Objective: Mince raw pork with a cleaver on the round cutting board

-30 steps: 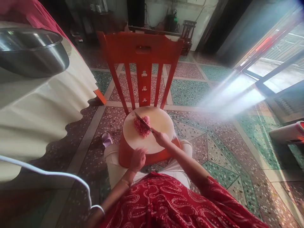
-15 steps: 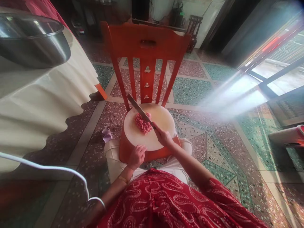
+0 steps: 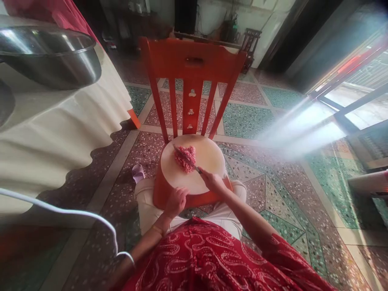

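A round pale cutting board (image 3: 209,161) lies on the seat of a red wooden chair (image 3: 194,64). On the board sits a heap of pink minced meat (image 3: 184,157). My right hand (image 3: 214,182) grips the handle of a knife (image 3: 186,159), whose blade lies down in the meat. My left hand (image 3: 176,201) rests with curled fingers on the near rim of the board. My knees in white trousers press against the chair's seat on both sides.
A table with a cream scalloped cloth (image 3: 60,129) stands at the left and carries a steel bowl (image 3: 51,56). A white cable (image 3: 60,212) hangs at the lower left. Terrazzo floor spreads to the right, with a bright glass door (image 3: 357,93) beyond.
The knife was raised above the meat half a second ago and has come down into it. My left hand has stayed on the board's rim.
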`<state>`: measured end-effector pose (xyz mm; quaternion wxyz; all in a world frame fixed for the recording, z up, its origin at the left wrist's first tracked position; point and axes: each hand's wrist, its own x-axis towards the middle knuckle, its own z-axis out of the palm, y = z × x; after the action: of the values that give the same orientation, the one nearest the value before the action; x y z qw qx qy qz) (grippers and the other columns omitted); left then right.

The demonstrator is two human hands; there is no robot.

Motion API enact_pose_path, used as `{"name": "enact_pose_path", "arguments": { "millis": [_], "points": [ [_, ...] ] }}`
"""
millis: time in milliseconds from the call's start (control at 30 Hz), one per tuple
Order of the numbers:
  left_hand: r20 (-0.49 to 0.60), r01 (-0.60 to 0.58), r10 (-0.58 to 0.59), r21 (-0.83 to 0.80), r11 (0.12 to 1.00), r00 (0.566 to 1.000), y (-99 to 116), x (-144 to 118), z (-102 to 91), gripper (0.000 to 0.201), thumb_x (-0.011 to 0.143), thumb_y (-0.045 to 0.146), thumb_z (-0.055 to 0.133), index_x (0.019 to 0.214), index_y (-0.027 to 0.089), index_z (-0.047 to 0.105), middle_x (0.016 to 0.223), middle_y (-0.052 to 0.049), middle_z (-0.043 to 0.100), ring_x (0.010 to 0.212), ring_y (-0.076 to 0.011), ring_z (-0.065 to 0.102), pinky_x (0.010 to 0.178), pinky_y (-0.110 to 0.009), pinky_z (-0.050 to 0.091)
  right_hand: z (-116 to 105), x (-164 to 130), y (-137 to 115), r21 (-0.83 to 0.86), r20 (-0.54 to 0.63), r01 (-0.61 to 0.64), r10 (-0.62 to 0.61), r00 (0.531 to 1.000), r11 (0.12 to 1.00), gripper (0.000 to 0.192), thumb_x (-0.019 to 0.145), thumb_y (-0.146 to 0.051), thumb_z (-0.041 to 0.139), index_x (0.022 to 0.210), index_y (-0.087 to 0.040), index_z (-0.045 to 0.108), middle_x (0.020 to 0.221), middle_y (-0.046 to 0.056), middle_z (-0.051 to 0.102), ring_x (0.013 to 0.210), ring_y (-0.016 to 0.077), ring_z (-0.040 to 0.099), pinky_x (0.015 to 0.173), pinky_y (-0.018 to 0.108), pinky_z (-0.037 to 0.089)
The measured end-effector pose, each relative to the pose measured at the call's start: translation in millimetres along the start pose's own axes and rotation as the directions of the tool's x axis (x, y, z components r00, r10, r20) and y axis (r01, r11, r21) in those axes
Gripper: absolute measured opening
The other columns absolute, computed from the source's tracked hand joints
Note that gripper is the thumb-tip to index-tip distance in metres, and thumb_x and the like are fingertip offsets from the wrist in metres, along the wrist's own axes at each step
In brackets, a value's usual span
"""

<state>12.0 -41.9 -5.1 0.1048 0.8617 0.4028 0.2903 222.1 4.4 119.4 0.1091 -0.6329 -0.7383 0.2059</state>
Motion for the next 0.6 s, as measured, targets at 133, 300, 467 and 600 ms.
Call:
{"name": "enact_pose_path", "arguments": {
  "millis": [133, 300, 467, 600],
  "points": [
    [-0.017, 0.020, -0.020, -0.004, 1.000, 1.000, 0.1, 0.3, 1.1, 0.037, 0.083, 0.008, 0.040, 0.113, 0.021, 0.057, 0.111, -0.006, 0.061, 0.107, -0.0194, 0.052, 0.099, -0.044, 0.042, -0.8, 3.2, 0.1, 0.045, -0.111, 0.013, -0.008, 0.994, 0.999, 0.046, 0.095, -0.032, 0.034, 0.140, -0.025, 0.038, 0.103, 0.004, 0.069, 0.089, 0.0175, 0.065, 0.077, 0.023, 0.047],
    [-0.016, 0.010, -0.011, -0.017, 1.000, 1.000, -2.0, -1.7, 4.2, 0.039, 0.082, 0.008, 0.041, 0.116, 0.021, 0.055, 0.112, -0.007, 0.060, 0.110, -0.0198, 0.051, 0.100, -0.043, 0.041, -2.0, 5.0, 2.4, 0.018, 0.000, -0.055, 0.055, 0.998, 0.998, 0.041, 0.094, -0.033, 0.038, 0.133, -0.028, 0.048, 0.096, 0.002, 0.071, 0.084, 0.0187, 0.067, 0.073, 0.024, 0.049],
    [-0.026, 0.032, -0.033, -0.020, 0.999, 0.999, -3.4, -1.6, 5.7, 0.037, 0.083, 0.010, 0.041, 0.114, 0.023, 0.057, 0.109, -0.007, 0.061, 0.106, -0.0199, 0.053, 0.097, -0.044, 0.043, -0.6, 6.2, 2.6, 0.032, -0.082, 0.023, -0.020, 0.996, 0.999, 0.045, 0.095, -0.032, 0.035, 0.140, -0.028, 0.037, 0.107, 0.003, 0.068, 0.093, 0.0179, 0.065, 0.078, 0.024, 0.048],
    [-0.015, 0.012, -0.013, -0.036, 0.999, 1.000, -3.1, -1.9, 5.2, 0.039, 0.083, 0.010, 0.041, 0.116, 0.023, 0.055, 0.111, -0.007, 0.060, 0.108, -0.0194, 0.052, 0.098, -0.043, 0.042, -3.2, 7.0, 3.1, -0.045, 0.031, -0.026, 0.027, 0.999, 0.999, 0.042, 0.094, -0.034, 0.038, 0.134, -0.030, 0.046, 0.100, 0.002, 0.071, 0.084, 0.0192, 0.067, 0.074, 0.025, 0.048]
  ]
}}
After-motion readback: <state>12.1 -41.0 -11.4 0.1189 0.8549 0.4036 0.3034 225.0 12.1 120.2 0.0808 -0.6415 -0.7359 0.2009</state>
